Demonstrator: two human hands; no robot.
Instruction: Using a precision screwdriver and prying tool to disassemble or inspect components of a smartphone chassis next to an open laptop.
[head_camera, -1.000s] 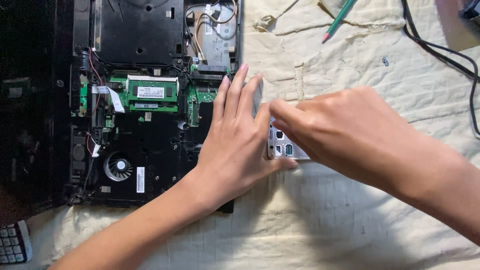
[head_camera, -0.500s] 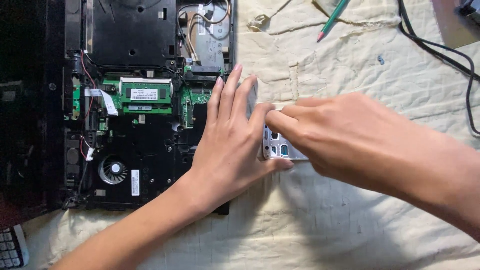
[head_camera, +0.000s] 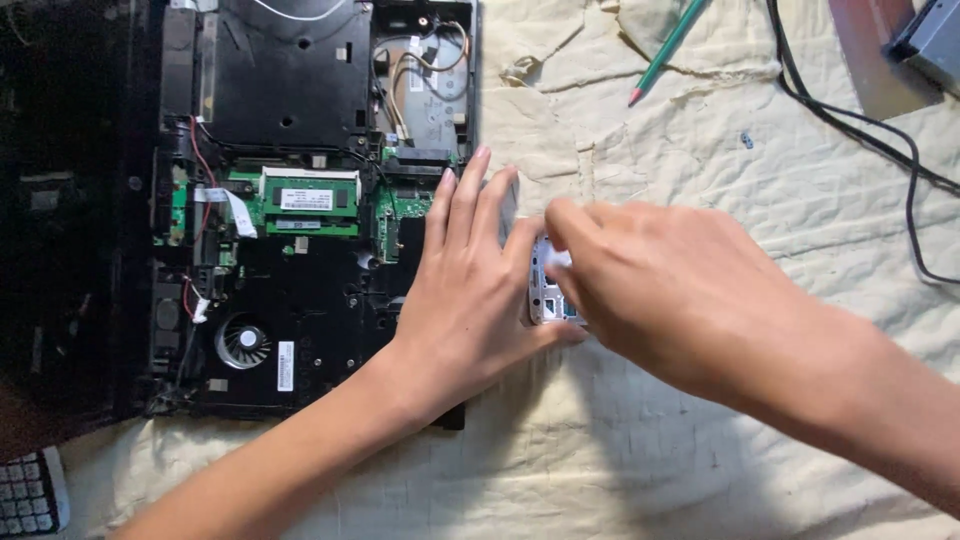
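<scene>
Since the earlier frame the right hand (head_camera: 680, 290) has slid a little toward the laptop, so its fingers now cover more of the small silver part, and the view sits a touch lower over the chassis; the left hand has kept its place. Left hand (head_camera: 470, 290): laid flat, palm down, fingers (head_camera: 478, 200) straight and close together, resting across the right edge of the opened black laptop base (head_camera: 300, 330); it grips nothing, only presses on the chassis and lies against the silver part. Right hand: comes in from the right, fingers curled down onto the small silver metal part (head_camera: 543, 290); whether they pinch it or just touch its top cannot be told, since the fingertips are blurred. Silver part: lies on the cream cloth (head_camera: 650, 150) just beside the laptop's right edge, between both hands, w/ small cut-outs showing on its left face. Laptop interior: green memory module (head_camera: 305, 200) near centre, round fan (head_camera: 243, 342) toward the near left corner, red and white wires along the left side. Elsewhere on the cloth: green pencil (head_camera: 668, 45) at the far edge, black cable (head_camera: 850, 110) looping to the far right corner; grey keypad corner (head_camera: 30, 490) at the near left.
</scene>
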